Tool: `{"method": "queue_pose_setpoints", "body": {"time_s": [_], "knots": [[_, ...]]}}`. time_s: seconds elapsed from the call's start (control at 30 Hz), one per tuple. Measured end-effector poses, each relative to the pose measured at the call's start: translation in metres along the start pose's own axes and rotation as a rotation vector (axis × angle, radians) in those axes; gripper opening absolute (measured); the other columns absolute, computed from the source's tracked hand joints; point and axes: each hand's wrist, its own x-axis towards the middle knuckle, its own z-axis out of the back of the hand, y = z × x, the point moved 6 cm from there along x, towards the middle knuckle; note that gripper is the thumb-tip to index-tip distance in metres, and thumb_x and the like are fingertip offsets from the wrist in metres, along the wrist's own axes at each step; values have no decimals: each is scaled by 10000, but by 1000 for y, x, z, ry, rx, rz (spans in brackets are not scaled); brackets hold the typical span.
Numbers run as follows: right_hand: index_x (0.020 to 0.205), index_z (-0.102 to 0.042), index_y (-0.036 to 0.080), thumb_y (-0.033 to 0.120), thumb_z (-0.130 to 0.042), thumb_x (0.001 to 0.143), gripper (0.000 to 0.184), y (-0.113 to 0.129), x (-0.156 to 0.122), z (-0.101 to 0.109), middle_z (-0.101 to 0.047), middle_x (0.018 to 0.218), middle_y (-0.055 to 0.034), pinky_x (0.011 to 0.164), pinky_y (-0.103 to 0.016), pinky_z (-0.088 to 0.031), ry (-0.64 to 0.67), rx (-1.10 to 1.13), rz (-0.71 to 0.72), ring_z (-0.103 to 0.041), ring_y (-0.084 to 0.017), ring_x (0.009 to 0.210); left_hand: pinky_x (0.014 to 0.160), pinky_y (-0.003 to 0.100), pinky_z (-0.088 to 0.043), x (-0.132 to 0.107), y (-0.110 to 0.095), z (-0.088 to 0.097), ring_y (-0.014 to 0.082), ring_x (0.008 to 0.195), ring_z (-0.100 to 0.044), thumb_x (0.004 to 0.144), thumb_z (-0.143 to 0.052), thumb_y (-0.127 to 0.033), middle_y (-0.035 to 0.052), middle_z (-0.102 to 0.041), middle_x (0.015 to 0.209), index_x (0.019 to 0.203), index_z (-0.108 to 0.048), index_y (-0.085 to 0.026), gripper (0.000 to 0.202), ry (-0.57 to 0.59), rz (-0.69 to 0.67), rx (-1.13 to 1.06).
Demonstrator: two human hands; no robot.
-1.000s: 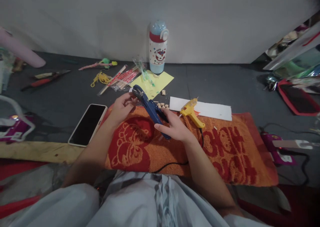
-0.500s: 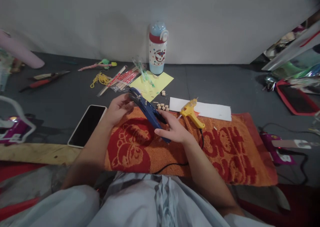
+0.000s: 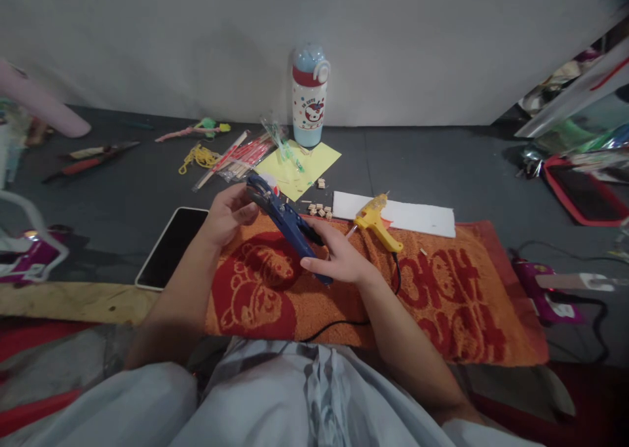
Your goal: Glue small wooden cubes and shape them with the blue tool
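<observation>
My right hand (image 3: pixel 335 255) grips the handles of a blue plier-like cutter (image 3: pixel 285 219) held above an orange and red towel (image 3: pixel 442 290). My left hand (image 3: pixel 228 212) is curled at the tool's head, fingers pinched on something small I cannot make out. Several small wooden pieces (image 3: pixel 318 208) lie just beyond the towel's far edge. A yellow glue gun (image 3: pixel 376 221) rests on the towel to the right of my right hand, its black cord trailing toward me.
A phone (image 3: pixel 171 245) lies left of the towel. A yellow paper (image 3: pixel 299 163), packets of sticks (image 3: pixel 236 155) and a water bottle (image 3: pixel 308 93) stand by the wall. A white strip (image 3: pixel 413 214), a wooden plank (image 3: pixel 73 301), red-handled pliers (image 3: pixel 86 158) and clutter at the right.
The blue cutter and both hands have shifted slightly left and toward me. My left hand stays at the tool's head.
</observation>
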Motion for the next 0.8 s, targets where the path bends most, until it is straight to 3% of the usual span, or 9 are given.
{"method": "queue_pose_setpoints", "body": {"time_s": [0.13, 0.27, 0.47, 0.6, 0.8], "knots": [[1302, -462, 135, 559, -598, 790, 678, -2, 1, 4, -593, 1266, -171, 983, -464, -451, -64, -83, -32, -575, -311, 1143, 423, 232, -305, 1, -4, -2, 89, 466, -453, 653, -743, -537, 19, -598, 631, 813, -663, -184, 396, -63, -15, 111], [1273, -460, 122, 528, -611, 788, 651, -5, 1, 8, -591, 1229, -201, 970, -495, -444, -132, -186, -98, -570, -332, 1124, 581, 253, -452, 0, -15, -7, 131, 610, -565, 685, -711, -497, 30, -633, 669, 736, -646, -158, 349, -202, -84, 287], [1307, -421, 78, 561, -607, 782, 737, -7, 0, 9, -547, 1274, -245, 1002, -523, -417, -160, -251, -143, -530, -359, 1183, 593, 222, -448, -8, -24, -12, 111, 609, -566, 755, -594, -295, 12, -669, 694, 748, -677, -156, 162, -303, -132, 550], [1303, -419, 107, 566, -600, 789, 712, -7, 0, 10, -548, 1275, -223, 1007, -516, -418, -143, -209, -115, -536, -340, 1169, 638, 235, -458, -12, -29, -13, 124, 629, -586, 782, -570, -286, 5, -673, 671, 796, -716, -162, 192, -312, -158, 615], [1291, -444, 138, 557, -601, 794, 669, -2, -1, 9, -562, 1274, -180, 1013, -481, -425, -67, -134, -51, -540, -320, 1173, 637, 237, -473, -10, -29, -6, 138, 626, -594, 776, -531, -238, -5, -644, 615, 609, -669, -181, 224, -217, -161, 575]]}}
